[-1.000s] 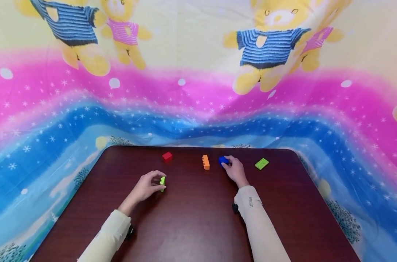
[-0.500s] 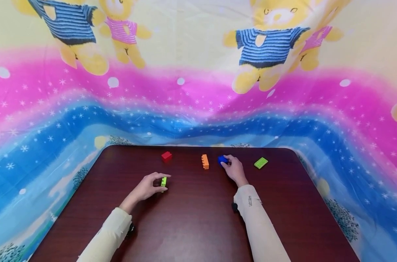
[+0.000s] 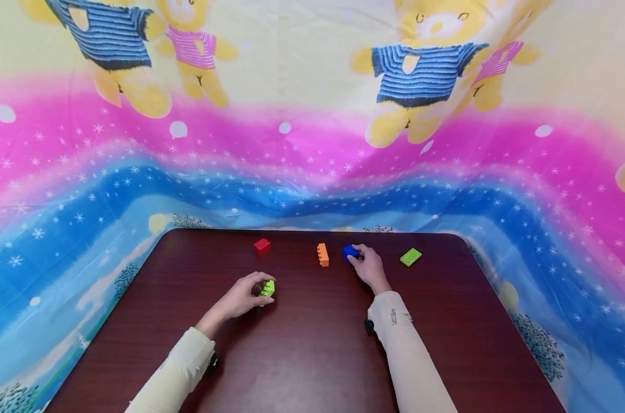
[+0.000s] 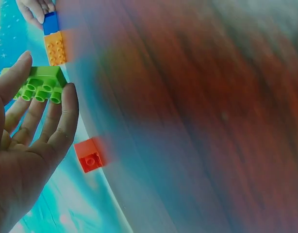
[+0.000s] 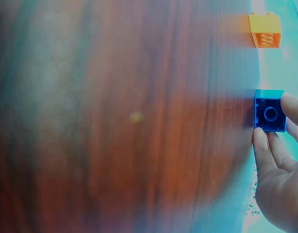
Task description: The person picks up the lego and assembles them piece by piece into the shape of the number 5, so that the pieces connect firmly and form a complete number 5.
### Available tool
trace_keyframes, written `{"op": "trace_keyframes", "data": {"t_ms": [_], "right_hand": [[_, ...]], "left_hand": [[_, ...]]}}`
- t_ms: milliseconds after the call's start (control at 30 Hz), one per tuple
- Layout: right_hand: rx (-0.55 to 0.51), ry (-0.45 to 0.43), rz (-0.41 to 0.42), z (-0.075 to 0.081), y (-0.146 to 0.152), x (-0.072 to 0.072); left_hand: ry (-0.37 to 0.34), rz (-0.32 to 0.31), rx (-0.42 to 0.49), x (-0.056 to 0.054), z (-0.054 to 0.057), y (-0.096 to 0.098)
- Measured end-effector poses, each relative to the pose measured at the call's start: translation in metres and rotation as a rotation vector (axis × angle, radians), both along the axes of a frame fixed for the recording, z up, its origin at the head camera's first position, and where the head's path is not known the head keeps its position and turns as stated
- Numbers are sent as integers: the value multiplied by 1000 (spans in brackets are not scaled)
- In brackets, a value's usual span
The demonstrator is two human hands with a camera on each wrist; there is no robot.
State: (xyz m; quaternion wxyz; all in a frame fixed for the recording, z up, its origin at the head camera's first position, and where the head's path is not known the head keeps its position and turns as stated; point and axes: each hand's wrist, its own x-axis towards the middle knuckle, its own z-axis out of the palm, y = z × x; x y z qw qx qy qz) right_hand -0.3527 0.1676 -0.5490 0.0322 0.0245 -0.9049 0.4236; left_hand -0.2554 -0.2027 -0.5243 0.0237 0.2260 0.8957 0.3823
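Observation:
My left hand holds a lime-green toy building block between thumb and fingers, over the left middle of the table. In the left wrist view the studs of the green block face the palm. At the back of the table my right hand grips a small blue building block by its sides. Its hollow underside, with one round tube, faces the camera in the right wrist view, where the blue block sits between thumb and fingertips. Just left of it an orange block lies on its side.
A red block lies at the back left of the dark wooden table. To the right of my right hand is a flat green piece. A printed bear curtain hangs close behind the table's back edge.
My left hand has moved a little to the right with the green block and turned it, so more of its studded face shows. The right hand stays on the blue block.

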Motion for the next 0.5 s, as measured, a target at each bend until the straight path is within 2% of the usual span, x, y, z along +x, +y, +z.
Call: {"op": "trace_keyframes", "data": {"t_ms": [200, 500], "right_hand": [[-11, -12, -4, 0, 0, 0], [-6, -13, -8, 0, -1, 0]], "left_hand": [[-44, 23, 26, 2, 0, 6], [-17, -34, -18, 6, 1, 16]]}}
